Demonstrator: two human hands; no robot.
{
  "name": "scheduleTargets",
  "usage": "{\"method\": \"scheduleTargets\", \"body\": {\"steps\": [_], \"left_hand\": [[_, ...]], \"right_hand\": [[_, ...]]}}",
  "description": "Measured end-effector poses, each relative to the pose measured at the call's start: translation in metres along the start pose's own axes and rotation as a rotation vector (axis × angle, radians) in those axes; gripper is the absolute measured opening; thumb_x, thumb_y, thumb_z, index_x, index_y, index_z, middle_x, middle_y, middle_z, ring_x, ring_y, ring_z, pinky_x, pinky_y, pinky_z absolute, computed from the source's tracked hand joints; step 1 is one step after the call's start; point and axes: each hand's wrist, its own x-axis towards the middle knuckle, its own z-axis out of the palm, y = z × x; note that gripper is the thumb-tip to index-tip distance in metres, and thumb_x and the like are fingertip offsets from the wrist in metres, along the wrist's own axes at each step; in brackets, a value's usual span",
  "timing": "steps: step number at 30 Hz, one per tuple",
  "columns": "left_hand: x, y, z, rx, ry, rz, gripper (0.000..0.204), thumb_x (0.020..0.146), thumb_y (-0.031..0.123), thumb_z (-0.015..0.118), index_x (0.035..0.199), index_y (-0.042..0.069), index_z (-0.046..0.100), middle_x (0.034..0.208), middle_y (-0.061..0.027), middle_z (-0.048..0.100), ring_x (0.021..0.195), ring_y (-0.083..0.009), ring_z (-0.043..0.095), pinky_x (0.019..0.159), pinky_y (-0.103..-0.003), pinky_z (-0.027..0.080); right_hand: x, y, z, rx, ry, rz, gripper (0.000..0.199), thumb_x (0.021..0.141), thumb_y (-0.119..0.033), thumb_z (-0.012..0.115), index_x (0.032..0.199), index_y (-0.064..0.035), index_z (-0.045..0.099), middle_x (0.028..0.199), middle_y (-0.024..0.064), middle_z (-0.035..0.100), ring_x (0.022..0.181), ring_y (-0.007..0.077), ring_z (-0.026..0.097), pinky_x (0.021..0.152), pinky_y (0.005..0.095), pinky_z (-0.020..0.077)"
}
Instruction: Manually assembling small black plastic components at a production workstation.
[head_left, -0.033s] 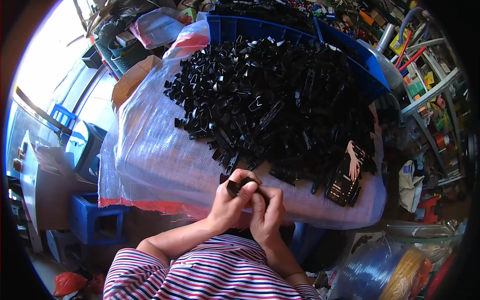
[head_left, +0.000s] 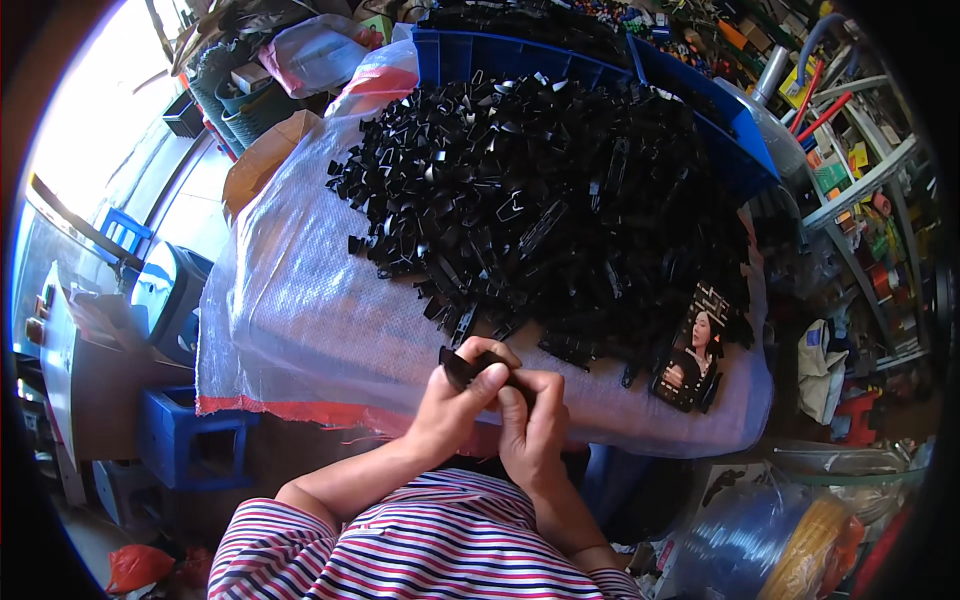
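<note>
Work looks mid-piece imo: left hand (head_left: 448, 412) and right hand (head_left: 532, 425) both wrapped round a small black plastic-looking piece (head_left: 457, 370), mostly covered, and just beyond them a big jumbled heap of black plastic-looking clips (head_left: 500, 190), so loads left I'd guess

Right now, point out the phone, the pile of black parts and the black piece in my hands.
Phone (head_left: 688, 350), head view: on its screen.
Pile of black parts (head_left: 540, 215), head view: on its middle.
Black piece (head_left: 456, 370), head view: on its exposed end.
</note>
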Motion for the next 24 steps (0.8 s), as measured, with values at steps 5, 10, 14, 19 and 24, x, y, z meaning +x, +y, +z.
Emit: {"method": "scheduleTargets", "body": {"steps": [5, 10, 14, 19, 24], "left_hand": [[0.007, 0.028, -0.045, -0.577, -0.077, -0.027, 0.028, 0.093, 0.031, 0.042, 0.107, 0.008, 0.049, 0.114, -0.0166, 0.054, 0.103, -0.0287, 0.056, 0.077, -0.039, 0.049], [0.032, 0.042, -0.108, -0.798, -0.062, 0.041, 0.044, 0.089, 0.021, 0.048, 0.132, 0.011, 0.037, 0.115, -0.0178, 0.055, 0.09, -0.0237, 0.058, 0.068, -0.031, 0.048], [0.061, 0.049, -0.16, 0.059, 0.378, 0.272, 0.033, 0.079, 0.008, 0.062, 0.112, 0.006, 0.057, 0.094, -0.0111, 0.063, 0.073, -0.0141, 0.057, 0.062, -0.026, 0.044], [0.086, 0.035, -0.172, 1.492, 0.636, 0.534, 0.017, 0.072, 0.014, 0.068, 0.084, 0.003, 0.064, 0.097, -0.0099, 0.059, 0.085, -0.0299, 0.055, 0.076, -0.037, 0.044], [0.077, 0.044, -0.16, 1.421, 0.559, 0.473, 0.013, 0.077, 0.01, 0.063, 0.087, 0.003, 0.058, 0.087, -0.0089, 0.061, 0.08, -0.0215, 0.058, 0.069, -0.033, 0.046]], "right_hand": [[0.023, 0.0, -0.039, -0.393, 0.006, -0.141, 0.021, 0.08, -0.011, 0.061, 0.1, -0.0036, 0.057, 0.091, 0.0129, 0.056, 0.079, 0.0272, 0.056, 0.065, 0.0351, 0.0459], [0.015, 0.027, -0.057, -0.65, -0.022, -0.077, 0.016, 0.075, -0.006, 0.063, 0.09, -0.0033, 0.059, 0.087, 0.0111, 0.054, 0.082, 0.0288, 0.052, 0.071, 0.0363, 0.0432], [0.009, 0.029, -0.053, -0.52, -0.011, -0.077, 0.015, 0.073, -0.002, 0.064, 0.087, -0.0025, 0.058, 0.085, 0.01, 0.054, 0.079, 0.0276, 0.052, 0.069, 0.0359, 0.0434], [0.012, 0.031, -0.051, -0.513, -0.041, -0.086, 0.019, 0.072, -0.003, 0.065, 0.089, -0.0023, 0.058, 0.081, 0.0105, 0.057, 0.077, 0.0274, 0.054, 0.068, 0.0358, 0.0444], [0.011, 0.036, -0.054, -0.422, -0.076, -0.16, 0.013, 0.082, -0.007, 0.059, 0.092, -0.001, 0.053, 0.08, 0.0104, 0.057, 0.074, 0.0234, 0.055, 0.066, 0.0316, 0.0453]]}}
